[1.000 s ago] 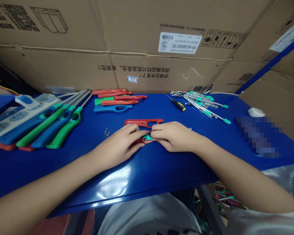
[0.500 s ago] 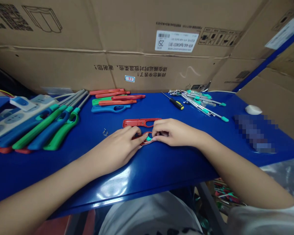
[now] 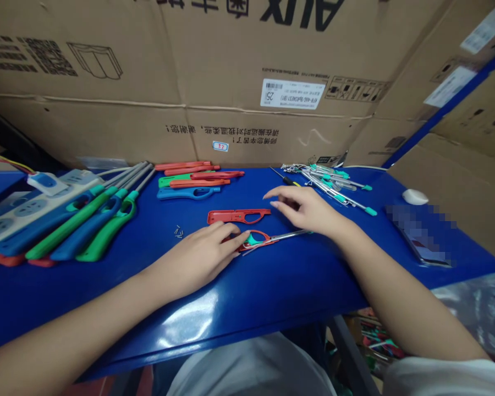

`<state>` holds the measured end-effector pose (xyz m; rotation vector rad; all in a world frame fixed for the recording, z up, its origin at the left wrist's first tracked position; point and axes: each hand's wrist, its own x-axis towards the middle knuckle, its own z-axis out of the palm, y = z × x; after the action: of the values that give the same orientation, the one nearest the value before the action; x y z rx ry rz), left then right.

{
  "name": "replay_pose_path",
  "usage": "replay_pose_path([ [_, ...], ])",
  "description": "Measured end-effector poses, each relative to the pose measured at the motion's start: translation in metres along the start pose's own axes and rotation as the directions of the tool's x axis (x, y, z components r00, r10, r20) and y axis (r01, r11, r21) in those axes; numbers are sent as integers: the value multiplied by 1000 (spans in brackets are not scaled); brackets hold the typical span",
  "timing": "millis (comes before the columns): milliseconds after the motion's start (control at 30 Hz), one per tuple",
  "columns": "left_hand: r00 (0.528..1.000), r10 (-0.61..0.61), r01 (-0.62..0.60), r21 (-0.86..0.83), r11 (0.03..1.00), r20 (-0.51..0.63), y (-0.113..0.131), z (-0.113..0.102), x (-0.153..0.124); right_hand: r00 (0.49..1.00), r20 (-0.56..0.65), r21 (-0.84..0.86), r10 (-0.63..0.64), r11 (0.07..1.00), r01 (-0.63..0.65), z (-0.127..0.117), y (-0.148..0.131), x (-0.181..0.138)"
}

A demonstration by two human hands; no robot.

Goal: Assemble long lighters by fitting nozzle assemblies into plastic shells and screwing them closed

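Left hand (image 3: pixel 210 252) pinching handle end of red lighter half-shell (image 3: pixel 268 240) with teal trigger (image 3: pixel 253 241) at frame centre, right hand (image 3: pixel 311 210) hovering upper right of it, thumb and fingers apart, near screwdriver (image 3: pixel 287 180).

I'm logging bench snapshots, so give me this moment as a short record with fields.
left hand: holds a red casing with a teal piece and metal rod
right hand: open, nothing visible in it
just beyond: second red casing
small parts: loose metal pins, left of both casings
tool: screwdriver, partly hidden by the right hand
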<state>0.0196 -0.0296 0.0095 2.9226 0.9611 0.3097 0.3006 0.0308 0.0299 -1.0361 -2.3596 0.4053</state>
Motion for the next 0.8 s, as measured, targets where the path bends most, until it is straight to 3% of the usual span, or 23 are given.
replay_pose_path([
  [67, 1000, -13, 13, -28, 1000, 3, -1, -1, 0, 998, -57, -184, 39, 982, -49, -12, 13, 0],
  [167, 1000, -23, 24, -52, 998, 12, -2, -3, 1, 954, -172, -306, 245, 907, -288, -33, 36, -2],
  [267, 1000, -19, 20, -48, 999, 24, -3, -3, 2, 815, -308, -336, 490, 746, -575, -53, 57, -7],
  [333, 999, -27, 28, -39, 999, 27, -3, -3, 2, 748, -314, -347, 585, 663, -664, -63, 70, -12],
  [433, 999, -39, 40, -14, 999, 19, -1, -2, 2, 681, -310, -352, 663, 586, -730, -70, 86, -17],
  [633, 999, -19, 17, 46, 999, 31, 1, -1, 0, 651, -317, -373, 689, 541, -754, -61, 104, -19],
  [800, 1000, 7, -8, 71, 997, 13, 0, 2, -1, 530, -390, -344, 753, 415, -842, -73, 116, -28],
])
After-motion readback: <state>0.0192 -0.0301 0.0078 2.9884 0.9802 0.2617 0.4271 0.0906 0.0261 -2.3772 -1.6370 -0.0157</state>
